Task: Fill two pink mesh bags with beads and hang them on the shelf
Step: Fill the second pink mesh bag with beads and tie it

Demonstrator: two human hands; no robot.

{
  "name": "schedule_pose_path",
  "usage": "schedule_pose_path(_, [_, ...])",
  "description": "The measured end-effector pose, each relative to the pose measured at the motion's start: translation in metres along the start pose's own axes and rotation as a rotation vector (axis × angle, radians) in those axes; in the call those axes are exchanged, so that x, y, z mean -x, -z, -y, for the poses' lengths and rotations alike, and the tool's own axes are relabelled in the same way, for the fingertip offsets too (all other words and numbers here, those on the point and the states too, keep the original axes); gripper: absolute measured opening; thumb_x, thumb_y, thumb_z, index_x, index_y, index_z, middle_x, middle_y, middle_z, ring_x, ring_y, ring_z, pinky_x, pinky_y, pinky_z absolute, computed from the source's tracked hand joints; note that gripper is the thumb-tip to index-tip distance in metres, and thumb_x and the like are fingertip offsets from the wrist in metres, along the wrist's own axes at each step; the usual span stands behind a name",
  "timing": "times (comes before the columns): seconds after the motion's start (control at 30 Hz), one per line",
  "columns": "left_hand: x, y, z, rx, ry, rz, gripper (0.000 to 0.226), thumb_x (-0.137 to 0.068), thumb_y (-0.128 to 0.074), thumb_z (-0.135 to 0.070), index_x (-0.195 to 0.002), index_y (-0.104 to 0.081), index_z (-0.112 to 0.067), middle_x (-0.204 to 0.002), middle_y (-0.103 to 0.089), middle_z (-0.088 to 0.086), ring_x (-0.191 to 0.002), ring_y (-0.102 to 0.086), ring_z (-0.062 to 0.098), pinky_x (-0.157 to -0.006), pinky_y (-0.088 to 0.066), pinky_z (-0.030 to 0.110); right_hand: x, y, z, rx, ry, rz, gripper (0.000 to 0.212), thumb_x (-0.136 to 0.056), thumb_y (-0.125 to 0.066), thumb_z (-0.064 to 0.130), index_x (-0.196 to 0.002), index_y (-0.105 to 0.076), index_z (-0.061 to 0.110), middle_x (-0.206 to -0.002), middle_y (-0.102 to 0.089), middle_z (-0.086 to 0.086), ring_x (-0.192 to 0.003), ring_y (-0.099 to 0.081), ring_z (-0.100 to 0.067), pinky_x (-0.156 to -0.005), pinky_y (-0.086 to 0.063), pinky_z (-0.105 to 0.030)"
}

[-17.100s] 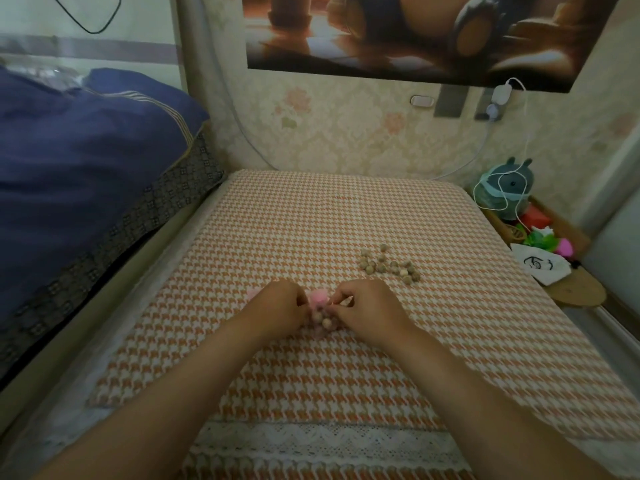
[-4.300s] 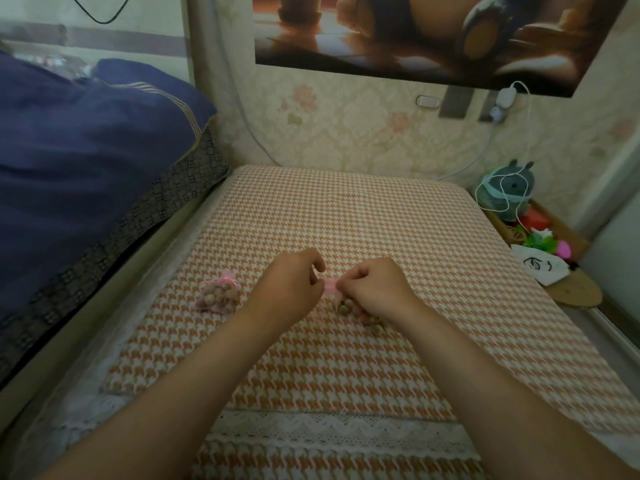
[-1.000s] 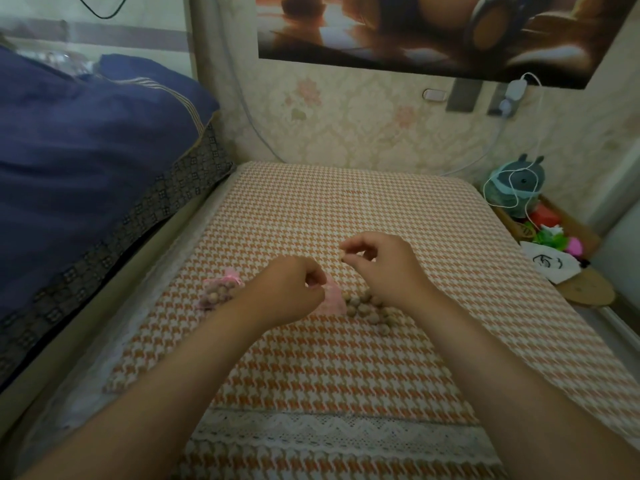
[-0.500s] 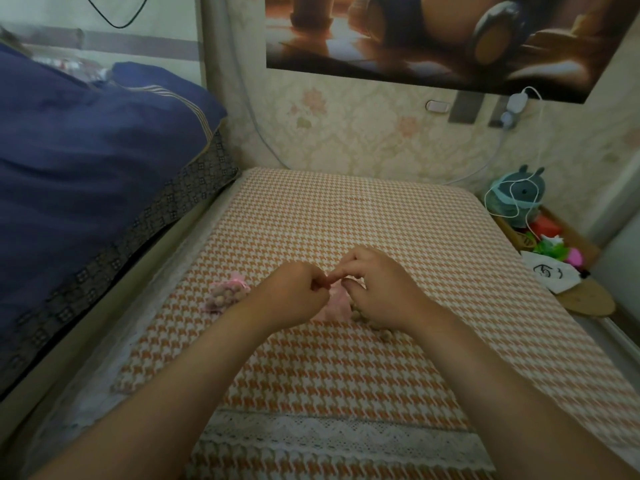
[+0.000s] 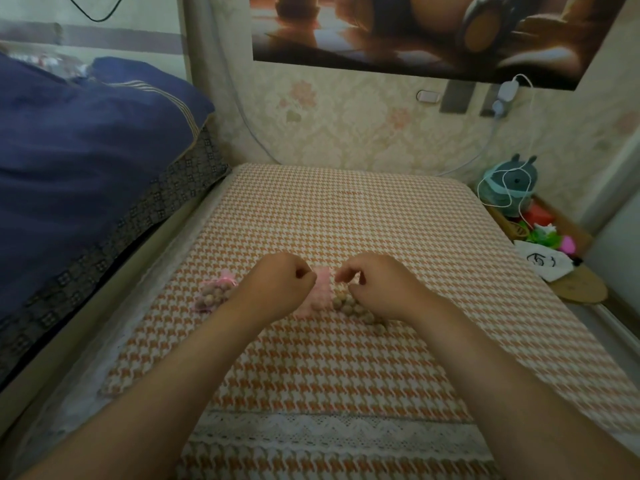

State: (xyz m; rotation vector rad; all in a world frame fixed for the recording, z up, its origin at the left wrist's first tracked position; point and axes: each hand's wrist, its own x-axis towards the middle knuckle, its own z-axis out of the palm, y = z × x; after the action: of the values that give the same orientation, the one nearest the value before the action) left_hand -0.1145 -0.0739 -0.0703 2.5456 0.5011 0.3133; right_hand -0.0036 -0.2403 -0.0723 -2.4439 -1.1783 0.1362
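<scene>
A filled pink mesh bag [image 5: 214, 294] with brown beads inside lies on the checked cloth, left of my hands. My left hand [image 5: 277, 282] is a closed fist gripping the left edge of a second pink mesh bag [image 5: 320, 289], which lies flat between my hands. My right hand [image 5: 377, 285] hovers just right of that bag with thumb and forefinger pinched together at its edge; I cannot make out anything between them. A small pile of loose brown beads [image 5: 353, 308] lies under my right hand, partly hidden by it.
The orange-and-white checked cloth [image 5: 346, 220] covers a low surface against the wallpapered wall. A blue duvet [image 5: 86, 150] is piled on the bed at the left. At the right stands a low wooden shelf [image 5: 581, 289] with a teal plush toy [image 5: 512, 181], a white cable and small items.
Since half a second ago my hands have drawn slightly apart, uncovering the pink bag between them. Over the longer span, the first bag was filled and laid at the left.
</scene>
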Motion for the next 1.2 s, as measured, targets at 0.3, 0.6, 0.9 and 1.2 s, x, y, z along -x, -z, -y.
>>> schedule_pose_path(0.3, [-0.001,0.001,0.002,0.051,-0.001,0.028,0.026,-0.089,-0.060,-0.027,-0.112,-0.071,-0.024,-0.113,-0.069,-0.008,-0.076,-0.067,0.007,-0.071,-0.050,0.021,-0.007,-0.025,0.002,0.243,0.041,0.069,0.014,-0.087,-0.062,0.039,-0.086,-0.072,0.030,-0.081,-0.064,0.010,-0.083,-0.062,-0.017,-0.063,-0.039,-0.026])
schedule_pose_path(0.6, [-0.001,0.006,0.009,0.040,-0.053,0.028,0.024,-0.087,-0.063,-0.025,-0.109,-0.072,-0.023,-0.110,-0.068,-0.010,-0.075,-0.059,0.000,-0.067,-0.042,0.014,-0.012,-0.031,0.003,0.201,0.000,0.051,0.017,-0.091,-0.064,0.033,-0.103,-0.075,0.031,-0.101,-0.072,0.009,-0.094,-0.066,-0.015,-0.071,-0.046,-0.028])
schedule_pose_path(0.9, [-0.003,0.002,0.007,0.076,-0.084,0.094,0.028,-0.089,-0.060,-0.027,-0.116,-0.069,-0.024,-0.114,-0.066,-0.010,-0.089,-0.061,0.005,-0.075,-0.045,0.018,-0.011,-0.002,0.015,-0.366,-0.048,-0.339,0.005,-0.082,-0.079,0.032,-0.086,-0.076,0.032,-0.082,-0.071,0.019,-0.064,-0.058,0.007,-0.070,-0.052,-0.021])
schedule_pose_path(1.2, [-0.001,0.000,0.009,0.134,-0.119,0.119,0.025,-0.089,-0.060,-0.025,-0.112,-0.071,-0.020,-0.106,-0.071,-0.005,-0.086,-0.062,0.006,-0.073,-0.045,0.019,-0.005,-0.016,0.027,-0.097,0.139,-0.243,0.011,-0.087,-0.071,0.042,-0.093,-0.077,0.037,-0.086,-0.063,0.024,-0.074,-0.050,0.014,-0.063,-0.031,-0.014])
